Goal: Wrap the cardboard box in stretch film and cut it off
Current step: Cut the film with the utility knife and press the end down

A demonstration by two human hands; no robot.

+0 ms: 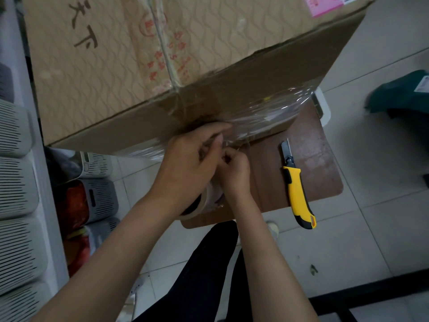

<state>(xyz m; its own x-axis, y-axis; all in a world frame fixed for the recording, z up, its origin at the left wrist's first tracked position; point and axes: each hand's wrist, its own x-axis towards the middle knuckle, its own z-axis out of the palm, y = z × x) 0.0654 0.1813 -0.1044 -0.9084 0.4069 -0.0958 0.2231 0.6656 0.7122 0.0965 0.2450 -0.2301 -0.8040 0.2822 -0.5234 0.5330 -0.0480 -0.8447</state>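
baskets: grey slotted plastic baskets [17, 189] stacked along the left side; smaller ones [97, 196] on the floor beside the board's left edge, red stuff in them.
box: big brown cardboard box [111, 66], taped seam on top, pink label [323, 4] at its far right corner. It sits on the far part of the board and overhangs the left edge.
left hand: left hand [185, 163] over the near left part of the board, fingers curled round the stretch film roll [209, 203], fingertips up against the box's near face.
right hand: right hand [235, 170] touching the left one, fingers bunched, pinching the film just off the roll.
film: clear stretch film [271, 112] wrinkled across the lower near face of the box, round its right corner, and running back to the hands.
board: brown wooden board [322, 163] with rounded corners carries everything.
knife: yellow-and-black utility knife [298, 194] along the board's right edge, blade out and pointing at the box, handle end past the near edge. Well apart from both hands.
floor: dark green object [399, 96] on pale tiles, far right.
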